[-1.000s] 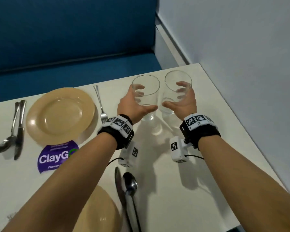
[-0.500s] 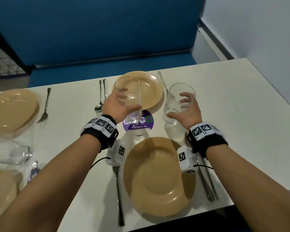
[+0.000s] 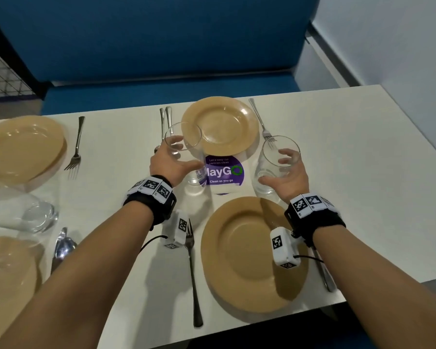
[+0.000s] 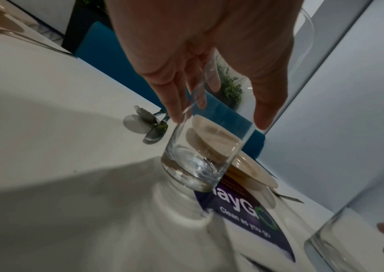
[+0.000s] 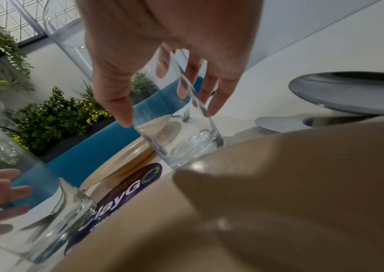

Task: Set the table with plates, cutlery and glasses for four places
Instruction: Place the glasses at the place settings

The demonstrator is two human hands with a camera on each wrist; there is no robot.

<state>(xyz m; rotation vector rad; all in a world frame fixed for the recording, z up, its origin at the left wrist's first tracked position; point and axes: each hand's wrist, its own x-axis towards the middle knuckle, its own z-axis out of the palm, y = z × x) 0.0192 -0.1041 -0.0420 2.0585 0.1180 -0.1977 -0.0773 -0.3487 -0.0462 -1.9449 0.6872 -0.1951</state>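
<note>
At the far left of the white surface point(image 3: 337, 172) lie two tan plates, a far one point(image 3: 23, 147) and a near one point(image 3: 5, 285) cut by the frame edge. A fork point(image 3: 74, 147) lies just right of the far one, and a clear glass point(image 3: 35, 217) stands between the two plates, with a spoon point(image 3: 63, 245) beside it.

Towards the middle, the left hand point(image 3: 169, 165) is wrapped around a clear tumbler point(image 3: 186, 152), thumb on the near side and fingers on the far side. The left wrist view shows this tumbler point(image 4: 200, 152) tilted, its base lifted just above the surface at the edge of a purple sticker point(image 3: 224, 172). Behind the hand lie a knife and spoon pair point(image 3: 166, 119). A fork point(image 3: 193, 273) lies left of the near centre plate point(image 3: 242, 260), and the far centre plate point(image 3: 222, 124) sits just beyond the sticker, with another fork point(image 3: 261, 122) on its right.

Further right, the right hand point(image 3: 286, 177) clasps a second tumbler point(image 3: 277, 162) in the same way. In the right wrist view its base point(image 5: 186, 145) is close to the surface, just past the rim of the near plate; whether it touches cannot be told. Cutlery point(image 3: 324, 273) partly shows under the right forearm.

Behind the surface runs a blue bench point(image 3: 161, 91).
</note>
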